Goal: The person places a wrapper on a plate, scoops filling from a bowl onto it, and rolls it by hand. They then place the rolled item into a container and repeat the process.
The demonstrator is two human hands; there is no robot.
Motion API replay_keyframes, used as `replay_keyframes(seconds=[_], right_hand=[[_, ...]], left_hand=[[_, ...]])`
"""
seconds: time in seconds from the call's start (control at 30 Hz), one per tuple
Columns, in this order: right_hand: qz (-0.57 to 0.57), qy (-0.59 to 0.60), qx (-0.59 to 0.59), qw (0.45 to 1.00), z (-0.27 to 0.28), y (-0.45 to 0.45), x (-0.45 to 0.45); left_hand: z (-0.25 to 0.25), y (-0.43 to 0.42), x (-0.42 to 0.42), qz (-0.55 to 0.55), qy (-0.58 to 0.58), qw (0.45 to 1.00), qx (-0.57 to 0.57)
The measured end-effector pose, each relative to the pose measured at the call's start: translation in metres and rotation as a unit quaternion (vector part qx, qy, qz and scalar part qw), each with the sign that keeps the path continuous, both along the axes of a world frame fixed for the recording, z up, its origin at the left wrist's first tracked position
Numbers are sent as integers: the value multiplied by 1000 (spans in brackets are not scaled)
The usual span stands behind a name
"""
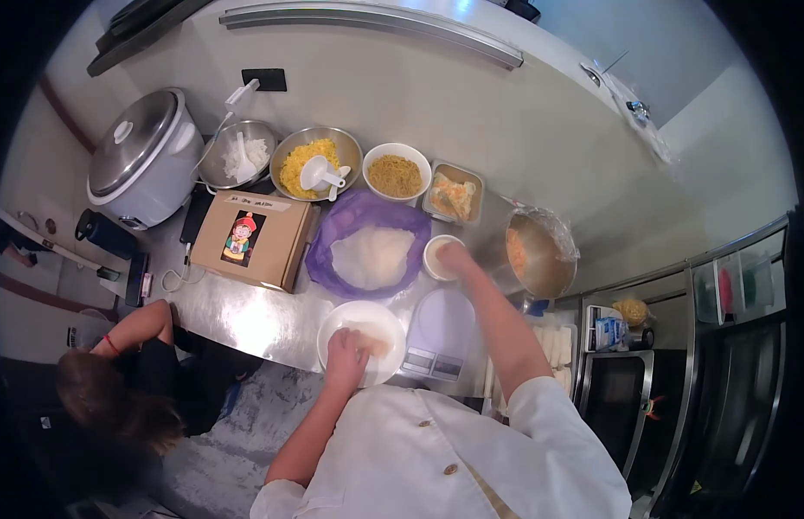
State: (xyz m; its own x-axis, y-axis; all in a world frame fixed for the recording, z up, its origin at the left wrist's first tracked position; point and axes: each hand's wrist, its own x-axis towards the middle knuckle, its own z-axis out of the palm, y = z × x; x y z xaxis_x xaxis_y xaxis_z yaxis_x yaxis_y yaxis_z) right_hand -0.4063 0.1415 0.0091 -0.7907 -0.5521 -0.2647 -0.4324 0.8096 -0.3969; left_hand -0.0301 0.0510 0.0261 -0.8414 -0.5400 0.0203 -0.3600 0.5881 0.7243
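Observation:
My left hand [344, 355] reaches into a wide white bowl [326, 330] at the counter's front edge. Its fingers are curled against a pale, slightly brownish soft clump [373, 343], too blurred to name. My right hand [454, 258] dips into a small white tub [430, 257], its fingertips hidden inside. Between the two, a purple plastic bag [320, 257] lies spread open around thin whitish sheets [373, 258]. A flat kitchen scale [442, 322] sits right of the white bowl, under my right forearm.
Along the wall stand a rice cooker [147, 164], bowls of white rice [246, 158], yellow rice [311, 164] and noodle-like strands [395, 176], a metal tray [454, 192] and a steel pot [544, 259]. A cardboard box [250, 238] lies left. Another person [129, 381] is at lower left.

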Motion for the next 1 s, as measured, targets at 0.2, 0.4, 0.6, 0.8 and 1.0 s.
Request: replay_keyframes(seconds=[0.2,0.4,0.6,0.8,1.0], right_hand=[[-4,-169,-193,967,10,25,0],[-76,-409,-285,864,92,20,93],[-15,-525,-240,816,44,18,191],[-12,-176,-264,948,14,26,225],[23,-239,-248,938,18,2,226]], left_hand=[[-4,-3,2,6,2,1000,13],[-8,-1,6,1,10,1000,-5],[-9,-1,3,-2,-1,1000,-23],[-6,-3,5,-4,-13,1000,-12],[-8,-2,3,-12,-31,999,-5]])
